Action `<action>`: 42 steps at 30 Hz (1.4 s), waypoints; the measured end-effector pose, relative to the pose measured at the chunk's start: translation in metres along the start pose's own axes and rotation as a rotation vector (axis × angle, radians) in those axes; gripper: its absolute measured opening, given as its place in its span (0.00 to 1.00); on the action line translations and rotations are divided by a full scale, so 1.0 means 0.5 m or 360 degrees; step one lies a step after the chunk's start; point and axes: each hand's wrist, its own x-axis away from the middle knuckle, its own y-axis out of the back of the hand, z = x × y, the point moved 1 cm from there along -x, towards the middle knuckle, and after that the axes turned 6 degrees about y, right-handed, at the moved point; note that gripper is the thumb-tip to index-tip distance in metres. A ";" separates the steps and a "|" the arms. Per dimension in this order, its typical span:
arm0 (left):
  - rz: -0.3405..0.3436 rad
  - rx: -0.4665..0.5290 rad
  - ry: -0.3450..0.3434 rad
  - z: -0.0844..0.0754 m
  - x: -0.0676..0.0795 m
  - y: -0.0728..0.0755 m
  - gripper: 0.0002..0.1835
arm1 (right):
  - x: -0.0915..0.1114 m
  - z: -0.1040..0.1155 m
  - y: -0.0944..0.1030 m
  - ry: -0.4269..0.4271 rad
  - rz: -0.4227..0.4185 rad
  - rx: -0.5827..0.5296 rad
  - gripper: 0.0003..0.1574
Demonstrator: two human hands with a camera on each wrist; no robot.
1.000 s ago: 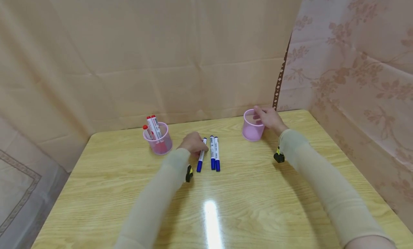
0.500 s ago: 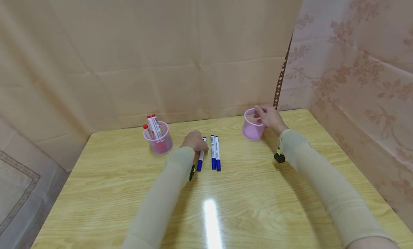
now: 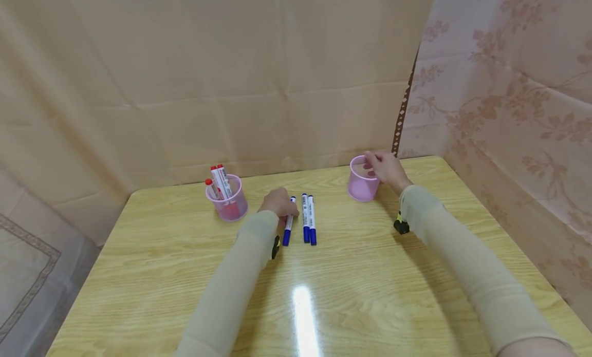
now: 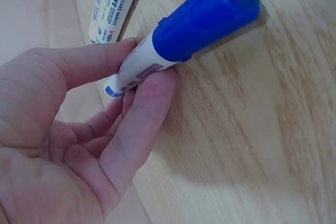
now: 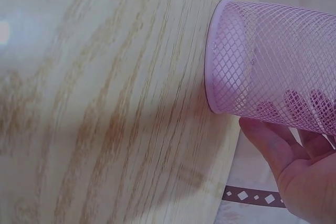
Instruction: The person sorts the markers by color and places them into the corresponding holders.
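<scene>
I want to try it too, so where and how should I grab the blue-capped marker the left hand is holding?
I'd come from above and pinch that marker by its white barrel, a fingertip on each side, as the left hand does. It's slim, straight and lying down, and the gap to the next marker should leave fingertip room.

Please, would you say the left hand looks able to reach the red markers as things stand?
Probably yes: the red markers stick up from the open cup near the left hand, though the blue marker it pinches may hinder it.
</scene>
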 end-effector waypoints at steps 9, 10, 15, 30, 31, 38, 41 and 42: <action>0.0003 -0.0004 0.0018 -0.005 0.005 -0.001 0.10 | -0.001 0.005 0.005 -0.0041 0.0058 -0.0030 0.37; 0.0001 -0.0007 0.0020 -0.005 0.006 -0.001 0.10 | -0.002 0.006 0.005 -0.0057 0.0077 -0.0046 0.36; 0.0003 -0.0004 0.0034 -0.007 0.009 0.000 0.10 | -0.003 0.011 0.009 -0.0119 0.0206 -0.0151 0.34; 0.0004 0.0011 0.0050 -0.009 0.010 0.003 0.10 | -0.013 0.014 0.018 -0.0283 0.0399 -0.0311 0.36; 0.0002 0.0014 0.0046 -0.008 0.010 0.003 0.10 | -0.013 0.014 0.017 -0.0277 0.0380 -0.0298 0.36; 0.0000 0.0028 0.0036 -0.007 0.010 0.002 0.10 | -0.008 0.015 0.012 -0.0264 0.0308 -0.0247 0.36; 0.0003 0.0033 0.0040 -0.006 0.010 -0.001 0.10 | -0.005 0.015 0.011 -0.0258 0.0346 -0.0277 0.36; 0.0005 0.0033 0.0041 -0.005 0.010 -0.001 0.10 | -0.005 0.015 0.011 -0.0260 0.0366 -0.0298 0.36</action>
